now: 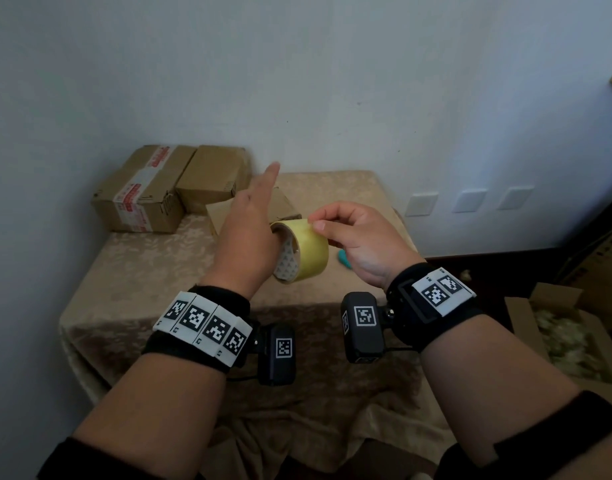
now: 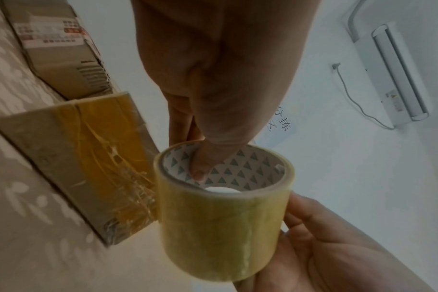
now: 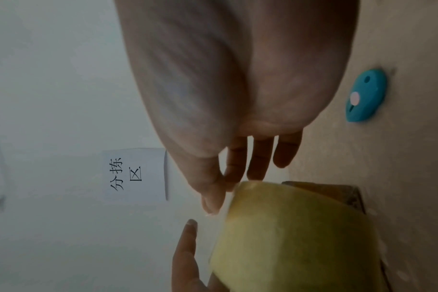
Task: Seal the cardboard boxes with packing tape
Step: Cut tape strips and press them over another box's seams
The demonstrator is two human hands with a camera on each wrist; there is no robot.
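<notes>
You're at the "find the tape end" step, so nothing's going on a box yet. Your left hand (image 1: 247, 233) has the tape roll (image 1: 302, 251) hooked on its thumb, which sits down inside the core, with the other fingers stretched out straight past it. Your right hand (image 1: 358, 237) is right up against the roll's outer face, thumb and forefinger pinched together at the top edge like you're picking at the loose end, though I can't tell if you've actually got it lifted. The hands are close together, with just the roll between them. The small box (image 2: 88, 164) just beyond your left hand looks like it already has a yellowish strip on it, and two more boxes (image 1: 169, 187) sit further out past your left fingertips. Next you'll want to peel a decent length free, keep the roll steady on that thumb, then carry it to a seam. The blue cutter (image 3: 365, 95) is on the table near your right wrist.
</notes>
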